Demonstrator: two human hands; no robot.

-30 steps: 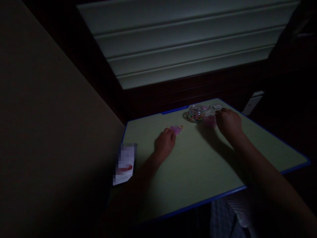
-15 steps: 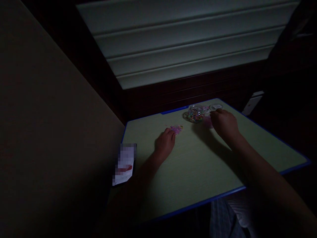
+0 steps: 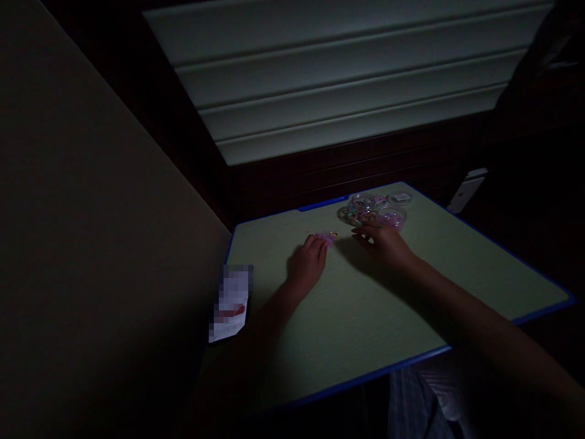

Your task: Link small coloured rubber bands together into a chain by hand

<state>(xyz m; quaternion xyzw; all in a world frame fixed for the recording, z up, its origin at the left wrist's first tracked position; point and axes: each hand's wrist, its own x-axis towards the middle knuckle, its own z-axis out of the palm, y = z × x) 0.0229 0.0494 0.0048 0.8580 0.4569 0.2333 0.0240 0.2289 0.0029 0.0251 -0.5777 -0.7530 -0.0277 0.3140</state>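
**Left hand** [image 3: 307, 264]: fingers curled, their tips at the near edge of a pink glitter piece [image 3: 327, 238] on the desk top [image 3: 365, 317]; whether they grip it cannot be told. The piece lies at about 1 o'clock from the hand, its long axis running roughly side to side. **Right hand** [image 3: 384, 245]: farther away, fingers open and empty, the piece at 9 o'clock from the fingertips and a clear tub of coloured bands [image 3: 361, 213] at 12 o'clock.

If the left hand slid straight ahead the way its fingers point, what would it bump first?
Probably the small pink piece just at the fingertips of the left hand. It's dim, so I can't tell whether they already touch.
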